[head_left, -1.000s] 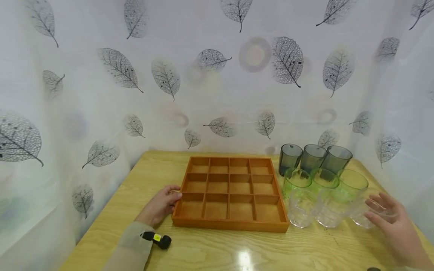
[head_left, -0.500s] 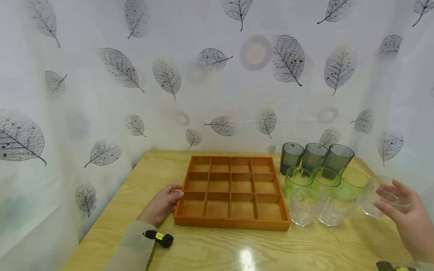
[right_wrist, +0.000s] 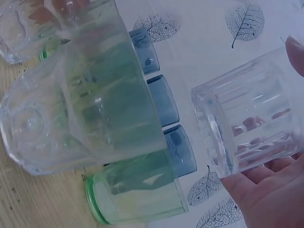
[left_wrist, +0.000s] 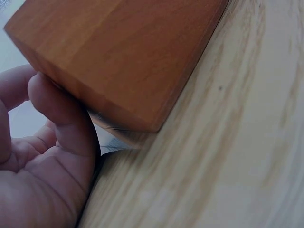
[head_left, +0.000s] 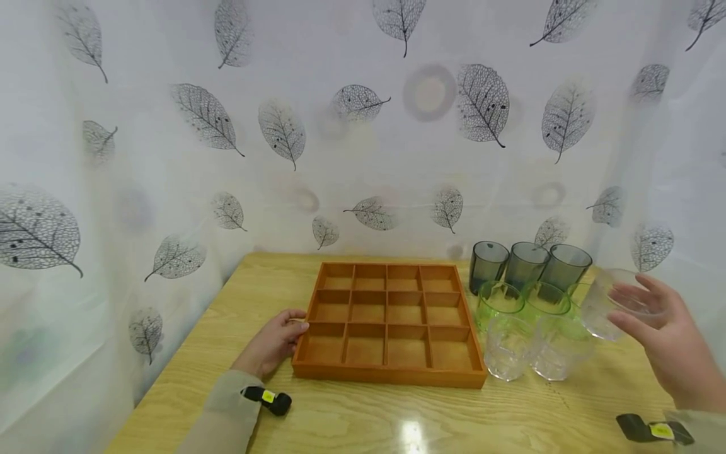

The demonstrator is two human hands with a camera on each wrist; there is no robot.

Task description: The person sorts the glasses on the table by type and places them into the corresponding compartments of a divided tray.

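My right hand (head_left: 672, 331) grips a clear drinking glass (head_left: 604, 309), raised off the table at the right. Seen from the right wrist, the fingers wrap its side, and the lifted glass (right_wrist: 251, 114) has nothing in it. My left hand (head_left: 272, 343) holds the left edge of a wooden compartment tray (head_left: 388, 375), thumb at its rim. In the left wrist view, thumb and finger of the left hand (left_wrist: 52, 137) meet the outer side of the tray (left_wrist: 118, 61). All the tray's compartments are bare.
Two other clear glasses (head_left: 505, 356) stand right of the tray. Behind them are green glasses (head_left: 499, 299), one partly hidden by the raised glass, then three grey glasses (head_left: 488, 268). A leaf-patterned curtain (head_left: 340, 157) borders the wooden table (head_left: 340, 416) at back and sides.
My right hand has lifted the clear glass from the front row, first up and right, then higher and back left over the green glasses. The left hand stays at the tray.
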